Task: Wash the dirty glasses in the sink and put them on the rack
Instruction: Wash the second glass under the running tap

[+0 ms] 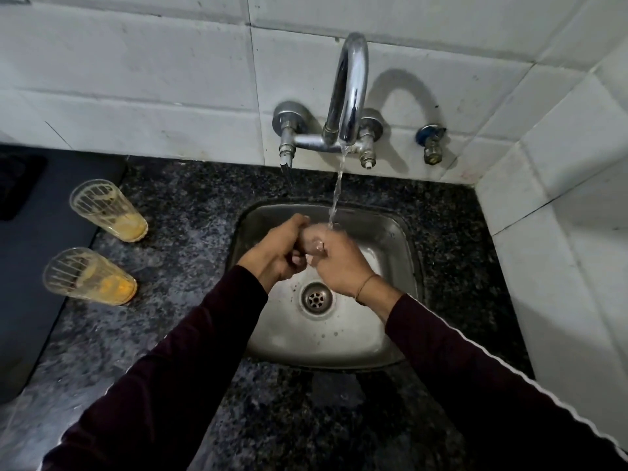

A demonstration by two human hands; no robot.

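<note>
Sink (384, 348): steel basin set in a dark speckled counter (190, 205), drain (316, 297) near its centre.

Tap (350, 93): chrome, on the tiled wall at 12 o'clock from the basin, running; the stream (337, 195) falls onto the hands.

Glass in hand (315, 240): clear, held over the basin just above the drain, at 12 o'clock from it. Mostly hidden by fingers, so its long axis and the way its mouth points cannot be told.

Left hand (277, 251): fingers curled round the glass from the 9 o'clock side.

Right hand (339, 263): fingers curled round the glass from the 3 o'clock side, thin band at the wrist; the water lands at its knuckles.

Far glass (108, 210): on the counter at 9 o'clock from the sink, upright, long axis vertical (leaning in this wide view), mouth up, orange dregs at the bottom, streaked walls.

Near glass (89, 276): just beside the far one, toward 6 o'clock, same pose and same orange residue.

Mat (40, 253): dark, at the far 9 o'clock edge.
</note>
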